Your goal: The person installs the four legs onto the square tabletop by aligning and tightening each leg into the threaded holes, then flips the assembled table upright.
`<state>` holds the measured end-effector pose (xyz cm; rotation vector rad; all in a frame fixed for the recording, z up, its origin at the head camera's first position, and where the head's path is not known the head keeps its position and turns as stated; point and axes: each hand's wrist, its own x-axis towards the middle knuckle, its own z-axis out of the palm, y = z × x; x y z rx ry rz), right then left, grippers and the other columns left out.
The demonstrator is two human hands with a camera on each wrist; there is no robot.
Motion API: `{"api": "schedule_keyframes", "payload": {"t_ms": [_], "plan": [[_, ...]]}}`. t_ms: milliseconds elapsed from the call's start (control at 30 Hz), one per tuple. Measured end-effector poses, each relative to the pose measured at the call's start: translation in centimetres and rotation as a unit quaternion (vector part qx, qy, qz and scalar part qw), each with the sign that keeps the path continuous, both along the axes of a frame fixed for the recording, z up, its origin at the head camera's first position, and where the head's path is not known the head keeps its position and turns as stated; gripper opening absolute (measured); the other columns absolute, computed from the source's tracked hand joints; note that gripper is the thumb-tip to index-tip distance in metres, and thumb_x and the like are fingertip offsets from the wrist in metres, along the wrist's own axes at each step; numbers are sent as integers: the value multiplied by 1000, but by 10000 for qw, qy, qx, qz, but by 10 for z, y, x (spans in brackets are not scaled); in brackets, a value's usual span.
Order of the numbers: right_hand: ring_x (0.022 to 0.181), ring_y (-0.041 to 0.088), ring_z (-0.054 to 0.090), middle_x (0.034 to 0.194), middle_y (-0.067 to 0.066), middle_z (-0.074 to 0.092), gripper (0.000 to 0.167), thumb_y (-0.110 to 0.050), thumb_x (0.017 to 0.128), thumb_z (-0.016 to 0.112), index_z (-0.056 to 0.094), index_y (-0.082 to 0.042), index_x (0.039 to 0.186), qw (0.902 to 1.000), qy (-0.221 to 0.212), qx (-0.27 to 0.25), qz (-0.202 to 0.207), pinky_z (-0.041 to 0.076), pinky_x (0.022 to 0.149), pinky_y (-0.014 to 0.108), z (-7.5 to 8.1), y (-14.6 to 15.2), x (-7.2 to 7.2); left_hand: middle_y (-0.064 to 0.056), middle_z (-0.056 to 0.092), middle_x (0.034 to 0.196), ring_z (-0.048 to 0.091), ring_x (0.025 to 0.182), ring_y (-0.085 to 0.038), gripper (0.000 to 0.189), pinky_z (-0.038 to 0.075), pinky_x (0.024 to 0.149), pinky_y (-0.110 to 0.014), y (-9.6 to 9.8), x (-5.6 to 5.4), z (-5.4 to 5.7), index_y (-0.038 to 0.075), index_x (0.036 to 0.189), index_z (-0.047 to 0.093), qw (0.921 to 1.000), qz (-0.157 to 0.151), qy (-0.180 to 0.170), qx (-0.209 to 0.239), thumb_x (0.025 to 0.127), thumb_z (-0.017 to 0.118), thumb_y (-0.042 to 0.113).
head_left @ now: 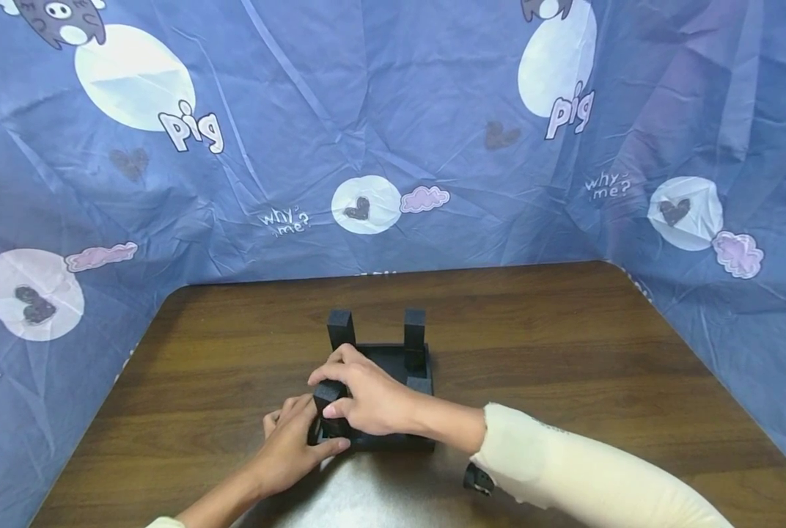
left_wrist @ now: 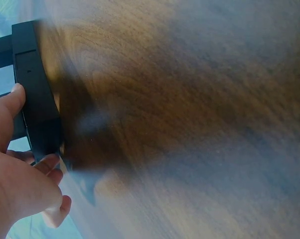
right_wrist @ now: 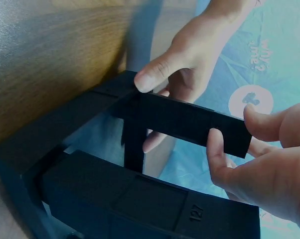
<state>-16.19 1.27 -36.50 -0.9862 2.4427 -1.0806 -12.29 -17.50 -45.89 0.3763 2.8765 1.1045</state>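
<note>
A black rectangular base (head_left: 383, 358) with a black square post rising at each corner, like a small upturned table, stands on the brown table. My right hand (head_left: 380, 400) grips the near-left post (head_left: 328, 393) near its top, thumb and fingers on opposite sides, as the right wrist view also shows. Lower down, my left hand (head_left: 290, 447) holds the base's near-left corner, its thumb along the front side (left_wrist: 38, 89) and its fingers around the corner. Another post (right_wrist: 155, 199), marked 127, lies closer to the right wrist camera. My right forearm partly covers the near-right post (head_left: 419, 384).
The wood-grain table (head_left: 564, 352) stretches out around the black piece. A blue printed cloth (head_left: 366, 132) hangs behind the table and along both sides. A small black device (head_left: 478, 479) sits at the right sleeve's cuff.
</note>
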Motion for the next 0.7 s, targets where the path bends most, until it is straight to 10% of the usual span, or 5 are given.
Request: {"api": "schedule_keyframes", "payload": {"t_ms": [433, 700], "plan": [[93, 13, 48, 106, -2, 46, 37, -31, 90, 83, 55, -10, 102, 9990, 149, -86, -420, 43, 81, 26, -13, -8, -2, -2, 64, 132, 47, 124, -28, 44, 20, 96, -58, 0, 1, -2, 20, 120, 71, 9999, 28, 37, 127, 83, 87, 37], [113, 14, 50, 129, 3, 40, 53, -33, 97, 75, 51, -10, 138, 9997, -222, 65, -70, 45, 95, 29, -9, -4, 0, -7, 64, 133, 47, 119, -30, 56, 19, 90, -58, -1, 1, -7, 16, 132, 67, 9984, -138, 472, 262, 83, 87, 34]]}}
